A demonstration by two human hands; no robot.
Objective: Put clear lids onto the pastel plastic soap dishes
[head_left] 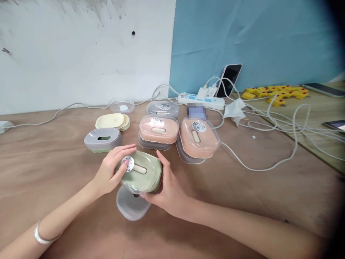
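Observation:
Both hands hold a green oval plastic box (151,163) with a clear lid, a round label and a pale slot on top. My left hand (110,171) grips its left end, thumb pressed on the label and fingers along the far side. Around the right end closes my right hand (169,187), its thumb at the near lower edge. Below the box, partly hidden by it, lies a translucent grey oval cover (132,208). Beyond my left hand sits a grey oval box (101,138) with a dark slot and a green lower part.
Pink lidded boxes (167,133) rest on grey pieces, with a lidded grey box (163,107) behind. Cream oval pieces (109,121) and a clear lid (121,107) lie left. A power strip (219,104), phone (231,77), cables and yellow parts (275,91) occupy the back right.

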